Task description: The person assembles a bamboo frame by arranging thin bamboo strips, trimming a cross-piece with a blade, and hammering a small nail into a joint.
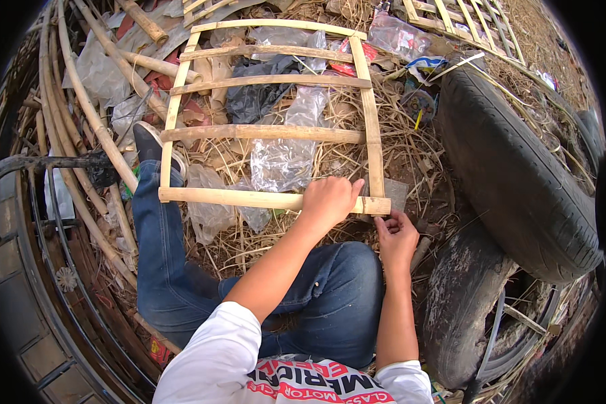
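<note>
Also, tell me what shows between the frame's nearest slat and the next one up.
In the head view, clear plastic and dry straw show through between the nearest slat and the next slat; the left hand covers a little.

Yard (549,37): outdoors, I see
Underfoot: straw-littered brown earth (343,158)
Left: long tan bamboo poles (87,108)
Right: black rubber tyres (512,175)

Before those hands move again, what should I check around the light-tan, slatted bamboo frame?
1. Left hand on the pale, flat near slat: ok, closed over it.
2. Right hand near that slat's right end: ok, fingertips just below it.
3. Light-tan, slatted bamboo frame with crosspieces reaching both side rails: ok.
4. Near right corner firmly fastened: cannot tell.
5. Large black rubber tire apart from the frame: ok.
6. Ground beneath uncluttered: not ok, dry straw and crumpled clear plastic lie there.
</note>
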`<state>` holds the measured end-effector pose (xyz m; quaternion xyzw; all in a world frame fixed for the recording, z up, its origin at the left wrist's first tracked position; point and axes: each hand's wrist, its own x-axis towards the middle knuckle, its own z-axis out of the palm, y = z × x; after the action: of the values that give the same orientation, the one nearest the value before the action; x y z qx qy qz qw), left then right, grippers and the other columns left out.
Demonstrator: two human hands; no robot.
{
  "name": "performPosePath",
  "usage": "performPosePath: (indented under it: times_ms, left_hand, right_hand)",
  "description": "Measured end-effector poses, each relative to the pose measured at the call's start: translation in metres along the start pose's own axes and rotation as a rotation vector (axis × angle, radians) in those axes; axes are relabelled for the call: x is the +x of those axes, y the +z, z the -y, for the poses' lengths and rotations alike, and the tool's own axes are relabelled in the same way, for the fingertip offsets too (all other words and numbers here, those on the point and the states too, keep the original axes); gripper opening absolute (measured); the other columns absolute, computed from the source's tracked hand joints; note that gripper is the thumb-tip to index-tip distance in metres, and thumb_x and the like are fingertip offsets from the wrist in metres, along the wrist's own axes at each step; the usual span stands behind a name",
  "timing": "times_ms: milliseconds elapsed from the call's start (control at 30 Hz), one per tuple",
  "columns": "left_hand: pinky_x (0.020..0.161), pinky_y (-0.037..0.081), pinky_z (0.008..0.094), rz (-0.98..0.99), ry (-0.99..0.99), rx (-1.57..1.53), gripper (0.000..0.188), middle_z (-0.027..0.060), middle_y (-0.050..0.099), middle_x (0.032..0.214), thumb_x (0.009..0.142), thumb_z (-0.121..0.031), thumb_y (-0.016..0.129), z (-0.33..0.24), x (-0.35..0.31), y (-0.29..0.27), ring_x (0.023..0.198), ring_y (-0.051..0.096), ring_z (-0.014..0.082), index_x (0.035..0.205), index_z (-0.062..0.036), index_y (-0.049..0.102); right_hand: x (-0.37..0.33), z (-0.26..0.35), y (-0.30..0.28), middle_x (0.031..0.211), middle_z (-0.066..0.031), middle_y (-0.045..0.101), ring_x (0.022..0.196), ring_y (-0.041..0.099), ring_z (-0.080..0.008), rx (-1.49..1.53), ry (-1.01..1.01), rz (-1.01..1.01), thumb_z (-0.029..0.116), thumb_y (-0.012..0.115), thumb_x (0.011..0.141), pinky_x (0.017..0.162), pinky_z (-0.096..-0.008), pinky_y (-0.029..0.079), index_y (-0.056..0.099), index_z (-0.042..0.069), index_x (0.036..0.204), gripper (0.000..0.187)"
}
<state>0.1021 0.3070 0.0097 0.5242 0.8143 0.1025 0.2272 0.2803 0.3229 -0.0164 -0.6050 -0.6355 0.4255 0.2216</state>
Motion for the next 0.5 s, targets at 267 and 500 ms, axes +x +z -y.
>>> performPosePath:
  times_ms: [267,500]
  left_hand:
    - [0.068,0.051,0.0513,0.076,-0.050,0.011,0.064,0.0260,0.063,0.069,0.098,-0.047,0.042,0.002,0.002,0.000,0.070,0.064,0.0440,0.066,0.0035,0.065]
    - [0.069,0.050,0.0511,0.070,-0.065,0.020,0.063,0.0245,0.064,0.070,0.098,-0.048,0.044,0.004,0.003,0.002,0.073,0.064,0.0435,0.067,0.0019,0.065]
  right_hand:
    - [-0.008,0.005,0.009,0.067,-0.0078,0.064,0.053,0.060,-0.0143,0.120,0.010,-0.068,0.005,0.075,0.079,0.053,-0.0282,0.048,0.063,-0.001,0.100,0.025]
    - [-0.004,-0.004,0.010,0.066,-0.0044,0.063,0.055,0.055,-0.0063,0.194,0.005,-0.001,0.001,0.075,0.080,0.052,-0.0216,0.045,0.061,-0.005,0.095,0.021]
